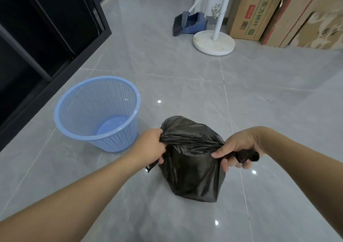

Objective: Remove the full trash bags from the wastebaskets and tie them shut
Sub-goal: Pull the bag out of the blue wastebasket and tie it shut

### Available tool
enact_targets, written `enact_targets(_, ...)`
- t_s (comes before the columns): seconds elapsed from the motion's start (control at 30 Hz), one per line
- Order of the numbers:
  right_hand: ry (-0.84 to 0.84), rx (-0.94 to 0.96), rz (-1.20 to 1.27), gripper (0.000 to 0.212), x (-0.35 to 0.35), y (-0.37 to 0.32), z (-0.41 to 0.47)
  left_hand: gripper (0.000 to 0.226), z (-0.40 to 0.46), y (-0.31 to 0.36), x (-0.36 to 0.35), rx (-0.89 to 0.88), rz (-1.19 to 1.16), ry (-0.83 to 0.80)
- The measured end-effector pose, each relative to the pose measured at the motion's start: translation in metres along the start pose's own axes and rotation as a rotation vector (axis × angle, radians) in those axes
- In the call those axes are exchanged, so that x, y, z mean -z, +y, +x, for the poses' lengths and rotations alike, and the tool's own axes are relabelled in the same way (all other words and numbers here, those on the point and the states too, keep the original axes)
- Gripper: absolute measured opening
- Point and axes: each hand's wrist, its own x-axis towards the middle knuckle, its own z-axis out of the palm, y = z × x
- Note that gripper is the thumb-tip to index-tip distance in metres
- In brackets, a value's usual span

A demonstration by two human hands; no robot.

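Gripping the black bag (pixel 191 160), left hand (pixel 151 145) and right hand (pixel 239 149) each clutch a gathered end; bag out of bin. Blue bin (pixel 96 112) stands at ten o'clock.

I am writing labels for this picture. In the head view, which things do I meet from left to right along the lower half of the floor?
blue wastebasket → left hand → black trash bag → right hand

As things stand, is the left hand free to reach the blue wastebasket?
Probably not yet: the left hand grips the black trash bag. The blue wastebasket stands close beside it, with nothing between.
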Motion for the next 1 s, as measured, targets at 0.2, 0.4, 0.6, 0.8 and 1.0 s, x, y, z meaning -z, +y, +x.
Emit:
enact_targets(0.2, -0.348, 0.62, 0.562, 0.033, -0.014, 0.041, 0.033, 0.008, -0.007, -0.006, -0.02, 0.099, 0.126, 0.111)
enact_targets(0.4, -0.436, 1.168, 1.343, 0.042, -0.054, 0.014, 0.068, 0.018, -0.01, 0.001, -0.045, 0.132, -0.11, 0.15)
enact_targets(0.6, -0.158, 1.299, 1.466, 0.046, -0.061, -0.014, 0.079, 0.015, -0.01, 0.002, -0.047, -0.084, 0.493, 0.026)
enact_targets(0.8, 0.048, 1.256, 1.4, 0.029, -0.057, -0.024, 0.083, 0.016, -0.013, 0.021, -0.032, -0.221, 0.823, -0.131)
enact_targets(1.0, 0.116, 1.239, 1.299, 0.041, -0.064, -0.038, 0.09, 0.012, -0.014, 0.034, -0.012, -0.317, 1.014, -0.067)
